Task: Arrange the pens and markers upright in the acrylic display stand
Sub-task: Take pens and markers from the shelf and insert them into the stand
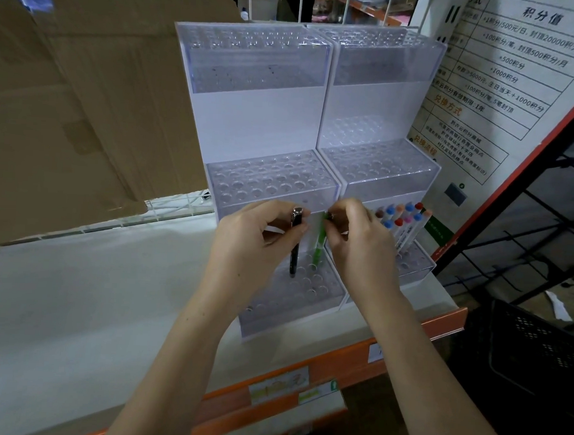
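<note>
Hands (254,235) (354,240) grip black pen (294,251) and green marker (319,249) over stand (295,294).

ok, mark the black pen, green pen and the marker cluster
black pen (294,247): head view, mid barrel below the left hand.
green pen (317,254): head view, lower barrel.
marker cluster (403,220): head view, coloured caps at right.
</note>
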### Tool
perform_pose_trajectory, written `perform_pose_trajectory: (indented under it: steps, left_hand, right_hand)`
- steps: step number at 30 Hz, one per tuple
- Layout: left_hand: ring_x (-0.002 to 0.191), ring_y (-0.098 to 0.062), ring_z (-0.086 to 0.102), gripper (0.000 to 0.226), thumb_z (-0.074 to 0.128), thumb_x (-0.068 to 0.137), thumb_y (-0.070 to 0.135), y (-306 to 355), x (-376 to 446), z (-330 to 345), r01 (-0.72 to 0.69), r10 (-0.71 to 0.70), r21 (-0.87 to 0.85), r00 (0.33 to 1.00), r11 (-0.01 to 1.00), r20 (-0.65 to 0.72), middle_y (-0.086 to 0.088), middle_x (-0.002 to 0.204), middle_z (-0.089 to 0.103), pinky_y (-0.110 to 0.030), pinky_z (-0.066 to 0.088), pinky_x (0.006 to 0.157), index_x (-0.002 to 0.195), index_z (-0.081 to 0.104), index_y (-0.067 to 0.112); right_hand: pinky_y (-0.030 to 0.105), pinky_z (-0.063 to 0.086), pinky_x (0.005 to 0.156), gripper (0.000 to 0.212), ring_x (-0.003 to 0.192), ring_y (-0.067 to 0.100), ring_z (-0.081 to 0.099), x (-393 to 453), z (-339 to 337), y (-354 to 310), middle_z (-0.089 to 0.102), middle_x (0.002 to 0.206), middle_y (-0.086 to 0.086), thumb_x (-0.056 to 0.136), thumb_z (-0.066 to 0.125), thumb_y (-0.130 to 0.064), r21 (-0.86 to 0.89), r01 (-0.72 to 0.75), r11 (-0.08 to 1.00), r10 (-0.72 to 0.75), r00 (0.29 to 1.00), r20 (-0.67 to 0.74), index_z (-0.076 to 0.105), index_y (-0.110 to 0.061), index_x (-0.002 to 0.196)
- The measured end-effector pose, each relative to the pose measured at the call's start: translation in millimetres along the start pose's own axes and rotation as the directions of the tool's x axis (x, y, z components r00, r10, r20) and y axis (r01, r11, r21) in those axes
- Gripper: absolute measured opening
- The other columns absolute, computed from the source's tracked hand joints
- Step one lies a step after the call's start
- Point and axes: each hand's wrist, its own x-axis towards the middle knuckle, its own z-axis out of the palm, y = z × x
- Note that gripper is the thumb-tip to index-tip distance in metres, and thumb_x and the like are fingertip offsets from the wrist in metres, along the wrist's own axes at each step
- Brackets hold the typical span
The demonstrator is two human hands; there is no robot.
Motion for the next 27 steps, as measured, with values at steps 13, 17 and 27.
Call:
perform_pose_trajectory:
  steps: [13, 17, 27]
  left_hand:
    - [0.074, 0.009, 0.06, 0.013, 0.071, 0.081, 0.012, 1, 0, -1, 0.002, -0.002, 0.001, 1.0, 1.0, -0.013, 0.019, 0.081, 0.065, -0.001, 0.04, 0.063, 0.09, 0.072, 0.021]
    - [0.077, 0.002, 0.062, 0.016, 0.072, 0.08, 0.013, 2, 0, -2, 0.009, -0.01, -0.019, 0.999, 1.0, -0.032, 0.016, 0.082, 0.066, -0.003, 0.042, 0.063, 0.087, 0.069, 0.027]
    - [0.075, 0.003, 0.061, 0.017, 0.075, 0.077, 0.015, 6, -4, 6, -0.068, 0.064, -0.027, 0.993, 0.997, -0.102, 0.013, 0.081, 0.065, -0.006, 0.044, 0.064, 0.084, 0.067, 0.028]
  right_hand:
    - [0.019, 0.035, 0.056, 0.016, 0.071, 0.022, 0.06, -1, -5, -5, 0.065, 0.088, 0.01, 0.085, 0.067, -0.013, -0.01, 0.001, 1.0, -0.001, 1.0, -0.03, 0.059, -0.005, 0.096]
    - [0.024, 0.049, 0.056, 0.016, 0.072, 0.018, 0.062, -3, -18, -10, 0.065, 0.088, 0.009, 0.083, 0.069, -0.009, 0.022, 0.058, 0.998, -0.056, 0.995, -0.077, 0.06, -0.003, 0.095]
    - [0.006, 0.043, 0.07, 0.021, 0.082, -0.003, 0.053, -22, -15, -37, 0.062, 0.086, -0.008, 0.081, 0.071, -0.013, 0.358, -0.053, 0.932, 0.014, 0.994, 0.111, 0.063, -0.007, 0.099]
